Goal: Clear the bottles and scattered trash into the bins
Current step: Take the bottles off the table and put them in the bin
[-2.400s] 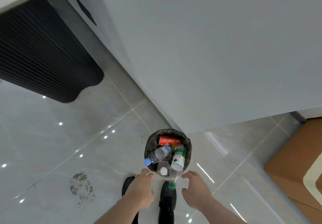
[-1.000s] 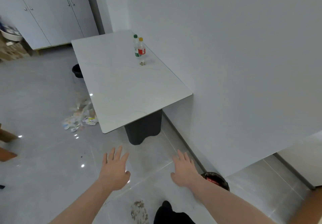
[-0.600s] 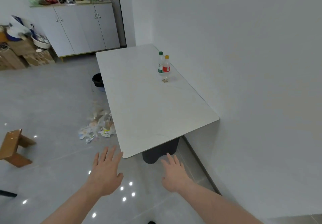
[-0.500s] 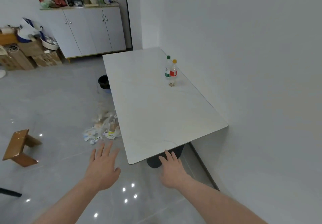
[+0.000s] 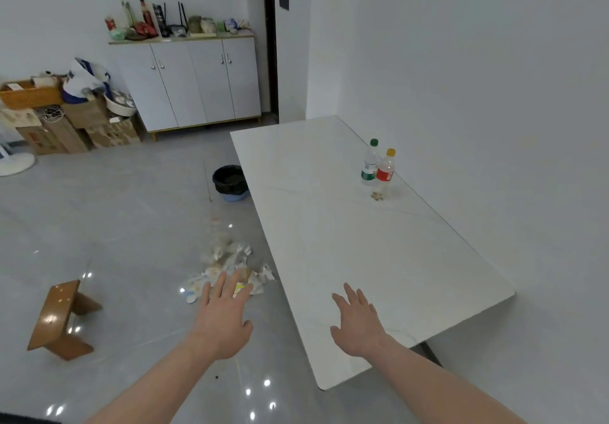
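Note:
Two plastic bottles stand side by side near the wall on the white table [image 5: 346, 245]: one with a green cap [image 5: 370, 163], one with a yellow cap and red label [image 5: 385, 170]. A small clump of crumbs [image 5: 377, 196] lies in front of them. Scattered paper trash [image 5: 230, 267] lies on the floor left of the table. A blue bin with a black liner [image 5: 230, 182] stands beyond it by the table's far edge. My left hand [image 5: 222, 320] hovers open over the floor, fingers spread. My right hand [image 5: 357, 323] hovers open over the table's near end. Both hold nothing.
A small wooden stool [image 5: 61, 320] stands on the floor at left. Grey cabinets [image 5: 191, 84] with clutter on top line the far wall, with cardboard boxes [image 5: 66, 127] beside them. A white wall runs along the table's right side.
The view has swung up from the full bin at my feet to the room and moved closer to the table. Both hands stay open, now reaching forward; the right is over the table's near end.

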